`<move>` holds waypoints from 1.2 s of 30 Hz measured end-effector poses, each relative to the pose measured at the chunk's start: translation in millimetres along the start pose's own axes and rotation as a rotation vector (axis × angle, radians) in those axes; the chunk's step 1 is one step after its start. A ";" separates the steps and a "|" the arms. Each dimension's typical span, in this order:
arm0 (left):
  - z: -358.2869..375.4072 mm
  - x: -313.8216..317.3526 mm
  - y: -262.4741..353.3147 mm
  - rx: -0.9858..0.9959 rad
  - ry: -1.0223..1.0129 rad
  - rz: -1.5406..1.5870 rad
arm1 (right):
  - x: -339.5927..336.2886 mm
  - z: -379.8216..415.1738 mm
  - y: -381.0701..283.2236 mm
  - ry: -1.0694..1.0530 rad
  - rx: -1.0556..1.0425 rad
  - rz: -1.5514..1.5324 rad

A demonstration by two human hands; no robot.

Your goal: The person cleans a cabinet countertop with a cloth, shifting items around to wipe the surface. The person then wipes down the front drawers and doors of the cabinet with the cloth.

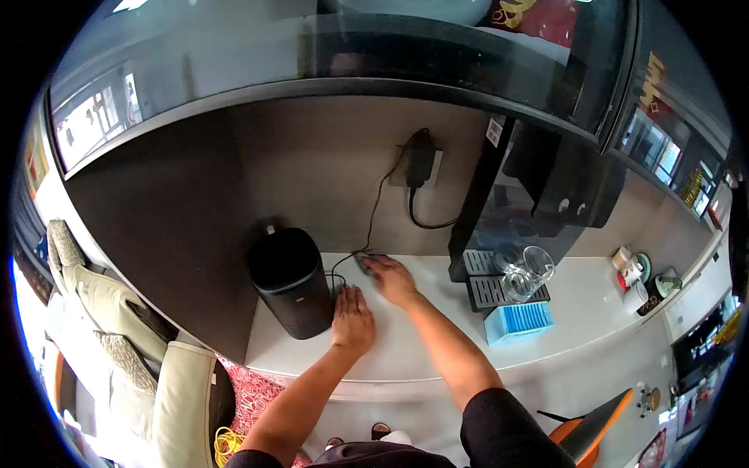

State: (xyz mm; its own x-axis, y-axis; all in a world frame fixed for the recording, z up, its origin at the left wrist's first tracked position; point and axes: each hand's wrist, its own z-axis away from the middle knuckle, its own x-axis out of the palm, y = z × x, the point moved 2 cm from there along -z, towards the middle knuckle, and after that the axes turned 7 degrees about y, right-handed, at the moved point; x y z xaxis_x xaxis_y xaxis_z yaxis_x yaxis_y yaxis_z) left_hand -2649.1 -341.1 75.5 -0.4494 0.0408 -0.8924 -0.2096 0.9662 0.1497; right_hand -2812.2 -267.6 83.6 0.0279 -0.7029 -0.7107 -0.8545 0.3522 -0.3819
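Head view: both arms are stretched forward over a white bench. The left hand is laid flat, palm down, fingers spread, on the bench surface just beside a black cylindrical speaker; nothing is held in its grip. The right hand is reached further back, fingers loosely curled over a small dark object at the end of a black cable; whether it is actually pinched cannot be told. The cable is seen running up the wall to a plug adapter seated in a wall socket. To the right, a black coffee machine, a glass jug on its drip tray and a blue box are set well apart from the hands.

The step in hand is judged to be the taking up of the cable end near the speaker. A firm pinch on that small piece would be called for next, with the speaker steadied by the left hand.
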 end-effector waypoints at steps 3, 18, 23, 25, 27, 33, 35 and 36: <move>-1.1 -6.8 3.8 -0.004 -0.059 -0.042 | -45.4 33.6 28.3 -0.012 0.278 0.217; 23.9 -33.0 2.6 0.186 0.037 0.109 | -101.4 115.4 -35.9 0.112 0.262 0.299; 56.9 -49.6 -8.8 0.168 0.028 0.280 | -55.4 141.4 -130.8 0.076 0.160 0.165; 61.5 -53.4 -14.8 0.163 0.032 0.354 | -62.8 155.9 -163.8 0.032 0.063 0.075; 69.6 -60.9 -24.2 0.191 0.022 0.409 | -94.3 163.0 -154.2 -0.013 0.069 0.011; 88.1 -74.7 -34.2 0.242 0.096 0.558 | -95.1 164.2 -80.1 0.209 0.430 0.454; 86.3 -66.0 -38.1 0.235 0.143 0.625 | -58.3 167.9 -131.3 0.175 0.317 0.371; 86.2 -62.9 -38.6 0.231 0.164 0.660 | -52.4 172.9 -172.0 0.134 0.208 0.241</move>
State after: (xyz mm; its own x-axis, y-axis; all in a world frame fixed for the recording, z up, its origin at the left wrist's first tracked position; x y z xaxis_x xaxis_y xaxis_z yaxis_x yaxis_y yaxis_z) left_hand -2537.9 -359.0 89.1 -0.5475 0.6139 -0.5687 0.3317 0.7831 0.5260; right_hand -2577.0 -184.5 84.4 -0.2426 -0.6542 -0.7164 -0.7034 0.6272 -0.3346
